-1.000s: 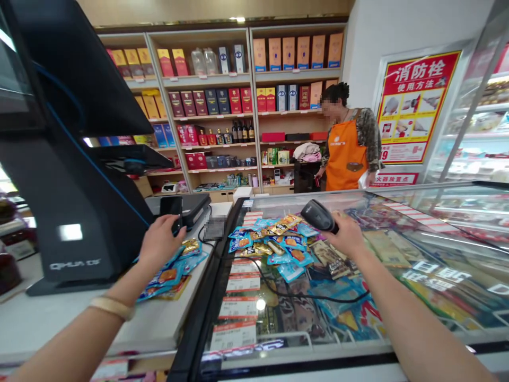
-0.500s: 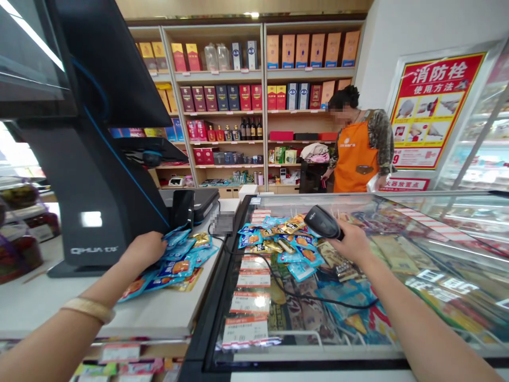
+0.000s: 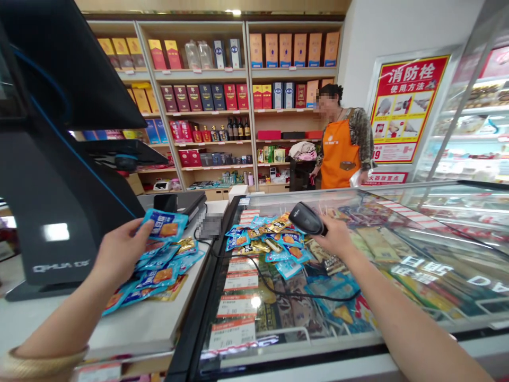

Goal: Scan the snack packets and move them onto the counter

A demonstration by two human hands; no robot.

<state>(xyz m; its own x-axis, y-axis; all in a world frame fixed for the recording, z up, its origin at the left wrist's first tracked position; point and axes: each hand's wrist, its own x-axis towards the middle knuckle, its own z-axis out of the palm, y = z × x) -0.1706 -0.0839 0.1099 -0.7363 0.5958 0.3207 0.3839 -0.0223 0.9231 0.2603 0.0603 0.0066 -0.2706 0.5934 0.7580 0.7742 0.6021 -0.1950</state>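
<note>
Between the thumb and fingers of my left hand (image 3: 125, 246) is a blue snack packet (image 3: 165, 225), raised just above a heap of blue and gold packets (image 3: 159, 276) on the white counter (image 3: 139, 331). My right hand (image 3: 336, 236) is wrapped round the handle of a black barcode scanner (image 3: 306, 218), held over the glass-topped freezer. Its head points left, above a second pile of blue and gold packets (image 3: 288, 254) lying on the glass. The scanner's black cable (image 3: 286, 293) loops across the glass.
A black register stand (image 3: 67, 212) rises at the left. The freezer (image 3: 286, 361) fills the right side, with price labels (image 3: 233, 334) along its left edge. Behind it stands a person in an orange apron (image 3: 340, 154), before shelves (image 3: 207, 74) of boxes and bottles.
My left hand has lifted a blue packet off the heap. The scanner is still in my right hand above the freezer. The whole view has shifted to the right.
</note>
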